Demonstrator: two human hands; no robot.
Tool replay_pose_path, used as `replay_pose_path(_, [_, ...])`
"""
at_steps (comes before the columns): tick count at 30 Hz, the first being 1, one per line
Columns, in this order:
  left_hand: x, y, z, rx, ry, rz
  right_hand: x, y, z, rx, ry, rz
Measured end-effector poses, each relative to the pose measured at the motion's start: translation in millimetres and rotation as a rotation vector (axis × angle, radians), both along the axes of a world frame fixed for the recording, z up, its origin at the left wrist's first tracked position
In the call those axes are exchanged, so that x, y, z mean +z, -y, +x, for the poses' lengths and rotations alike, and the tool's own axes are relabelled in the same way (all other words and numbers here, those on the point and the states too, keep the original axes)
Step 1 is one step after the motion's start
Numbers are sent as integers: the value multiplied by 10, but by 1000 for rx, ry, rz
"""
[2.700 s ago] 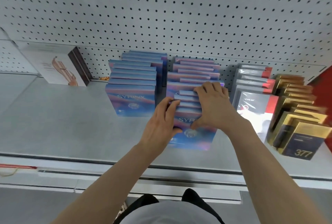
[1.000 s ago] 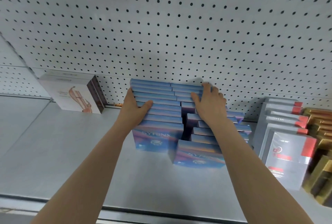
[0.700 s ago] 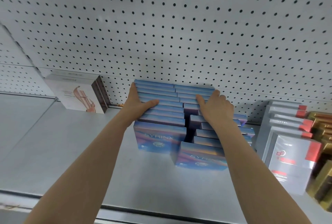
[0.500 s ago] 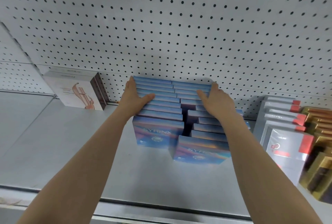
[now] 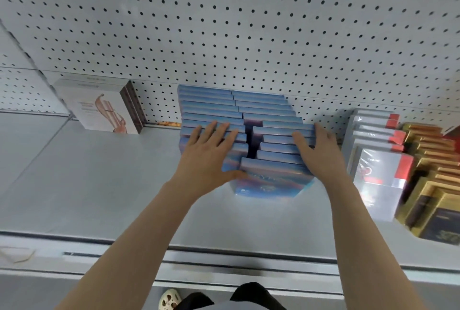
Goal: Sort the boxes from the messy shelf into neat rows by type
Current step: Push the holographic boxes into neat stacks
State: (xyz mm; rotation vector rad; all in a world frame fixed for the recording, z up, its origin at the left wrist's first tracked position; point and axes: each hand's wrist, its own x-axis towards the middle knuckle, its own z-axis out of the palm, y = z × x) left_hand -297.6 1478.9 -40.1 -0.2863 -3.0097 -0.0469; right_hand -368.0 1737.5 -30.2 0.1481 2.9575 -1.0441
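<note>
Both hands flat, fingers straight, gripping nothing: left hand (image 5: 207, 153) on the left blue row (image 5: 209, 108), right hand (image 5: 317, 153) at 3 o'clock against the right blue row (image 5: 271, 115).

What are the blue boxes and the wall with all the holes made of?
Blue boxes: probably glossy printed cardboard, with sharp folded edges and a shiny picture on front. Holed wall: looks like painted metal pegboard, smooth pale grey with neat, even holes, though I can't be sure.
</note>
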Motion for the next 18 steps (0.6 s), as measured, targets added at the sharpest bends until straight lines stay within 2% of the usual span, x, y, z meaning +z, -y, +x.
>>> replay_pose_path(10, [-51,232,18,-11,-53,2,4,459,95,93,-45,-45])
replay_pose_path(18, [-46,139,7,57,-30,-14,45,462,-102,36,-23,-174])
